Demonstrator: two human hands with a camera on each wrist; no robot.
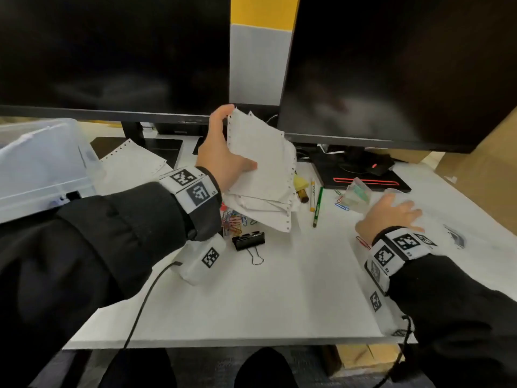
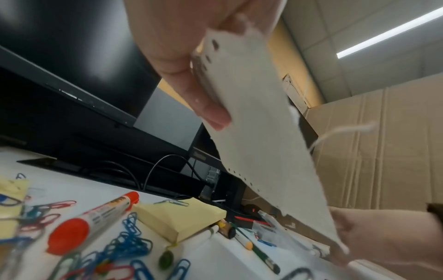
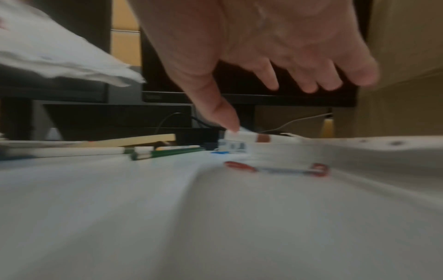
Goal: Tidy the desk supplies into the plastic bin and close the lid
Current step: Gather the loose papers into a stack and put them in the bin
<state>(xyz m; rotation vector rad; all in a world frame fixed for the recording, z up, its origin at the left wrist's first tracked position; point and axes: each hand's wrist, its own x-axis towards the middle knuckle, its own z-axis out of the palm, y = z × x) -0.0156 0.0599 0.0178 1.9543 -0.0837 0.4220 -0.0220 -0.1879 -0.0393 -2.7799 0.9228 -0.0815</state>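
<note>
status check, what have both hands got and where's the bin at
Left hand grips paper stack, lifted off desk. Right hand open, reaching for small clear box. Plastic bin far left. Paper clips, binder clip, pens not yet binned.

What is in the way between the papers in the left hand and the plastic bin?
Nothing visible. The left hand holds the papers above the desk; the plastic bin sits left, but its lid looks shut.

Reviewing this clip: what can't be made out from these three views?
- Plastic bin: cut off by the head view's left edge, and its cloudy lid hides the contents.
- Right hand: the right wrist view is motion-blurred, so contact with the clear packet is unclear.
- Stack of paper: any print is too small to read.
- Paper clips: the left hand's wrist partly covers them in the head view.
</note>
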